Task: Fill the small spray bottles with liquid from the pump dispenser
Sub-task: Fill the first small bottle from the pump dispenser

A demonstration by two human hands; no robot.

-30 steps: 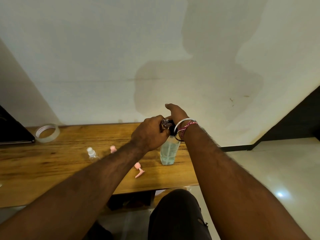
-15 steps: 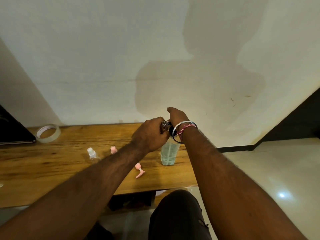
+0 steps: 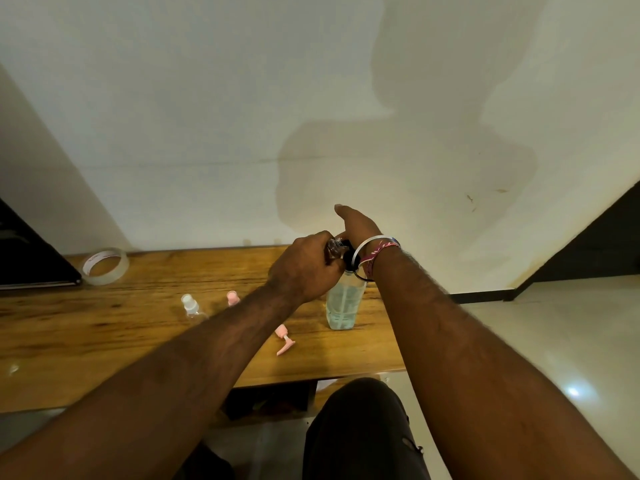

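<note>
While the pump dispenser (image 3: 345,304) stands upright near the right end of the wooden table (image 3: 104,327), the left hand (image 3: 304,268) grips a small clear spray bottle (image 3: 335,248) at the pump head; the right hand (image 3: 358,225) rests on top, fingers hidden, state indeterminate

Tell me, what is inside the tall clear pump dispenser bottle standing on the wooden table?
The pump dispenser holds pale bluish-green liquid, visible through its clear wall. How high it reaches cannot be seen: the left hand and right hand cover the top.
</note>
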